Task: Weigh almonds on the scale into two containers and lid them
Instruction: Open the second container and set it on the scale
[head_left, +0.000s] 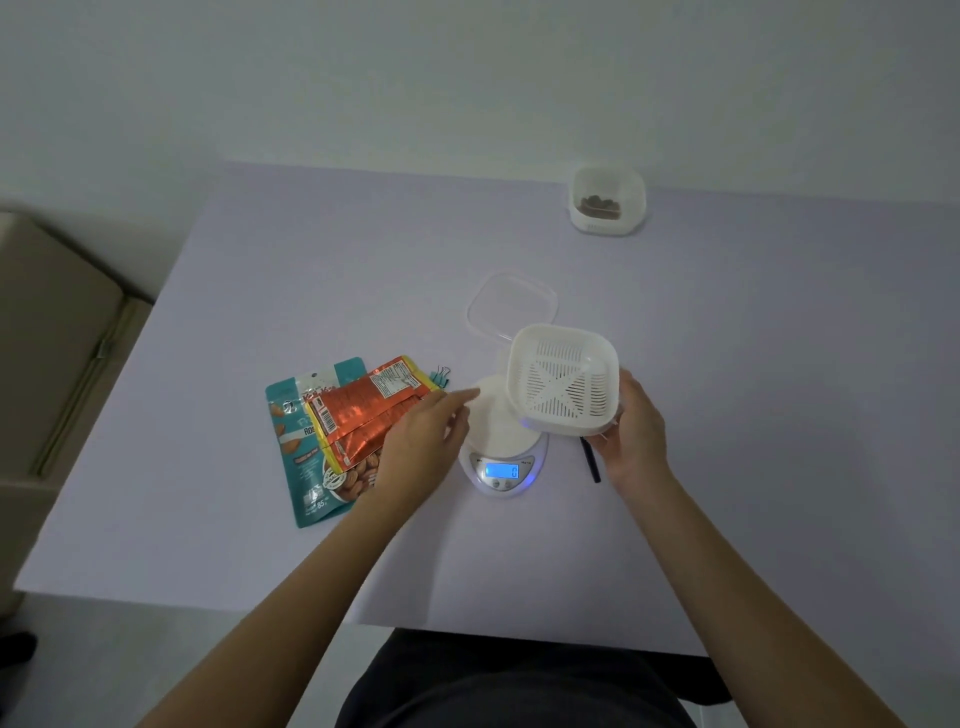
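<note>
While right hand (631, 431) grips slotted container (563, 378) above scale (501, 447), left hand (423, 441) hovers empty, fingers loose.

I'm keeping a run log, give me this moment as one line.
right hand: holds white strainer container tilted above scale | left hand: open, over orange almond bag | clear lid: on table | far container: filled, lidded

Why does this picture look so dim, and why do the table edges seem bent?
Head view: the room light is low, so the scale display glows bright blue. The wide lens bows the table edges. The far container looks soft, its contents only a dark blur.
</note>
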